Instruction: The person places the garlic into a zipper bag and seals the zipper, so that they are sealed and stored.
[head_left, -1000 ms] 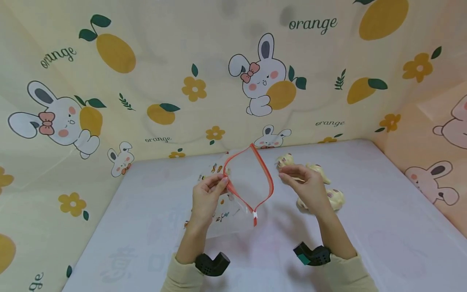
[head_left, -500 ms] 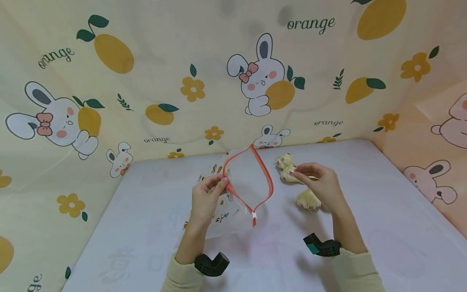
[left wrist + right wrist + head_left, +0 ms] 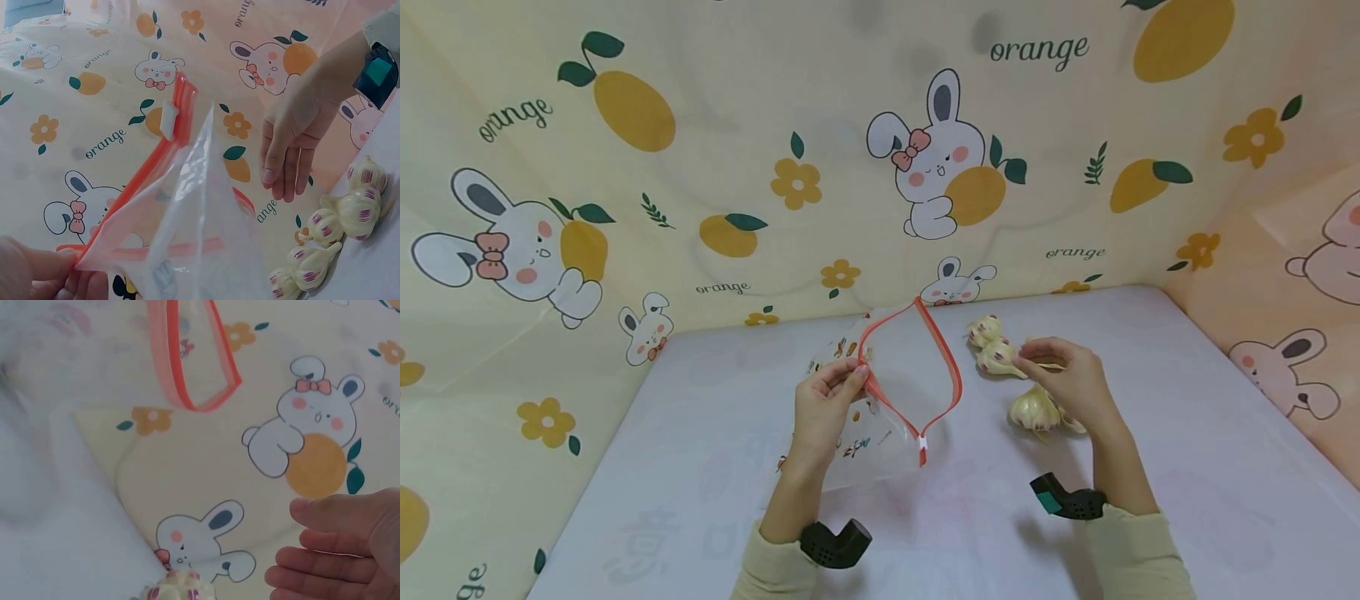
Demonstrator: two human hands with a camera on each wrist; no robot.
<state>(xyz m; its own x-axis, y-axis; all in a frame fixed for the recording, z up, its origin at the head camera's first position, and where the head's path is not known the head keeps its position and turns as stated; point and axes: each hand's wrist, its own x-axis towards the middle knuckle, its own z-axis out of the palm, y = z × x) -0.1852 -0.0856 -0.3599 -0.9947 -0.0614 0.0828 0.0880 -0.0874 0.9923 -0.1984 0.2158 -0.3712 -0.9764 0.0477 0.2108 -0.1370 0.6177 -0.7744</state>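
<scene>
A clear zip bag (image 3: 952,360) with a red-edged mouth and small printed figures stands tilted on the table, its mouth spread wide. My left hand (image 3: 829,408) pinches the near left side of the red rim between thumb and fingers. In the left wrist view the white slider (image 3: 169,120) sits toward one end of the red strip. My right hand (image 3: 1072,385) hovers over several garlic bulbs (image 3: 997,358), its fingers extended and holding nothing. One garlic bulb (image 3: 1034,411) lies just below that hand, which partly hides others behind it.
A white covered table (image 3: 700,467) spreads beneath everything. Behind it rises a cloth backdrop (image 3: 730,183) printed with rabbits and oranges, which continues along the right side. Black wrist cameras (image 3: 837,543) are strapped to both forearms.
My right hand has moved right, from beside the bag's mouth to above the garlic, uncovering more bulbs. The left hand and the bag have stayed in place.
</scene>
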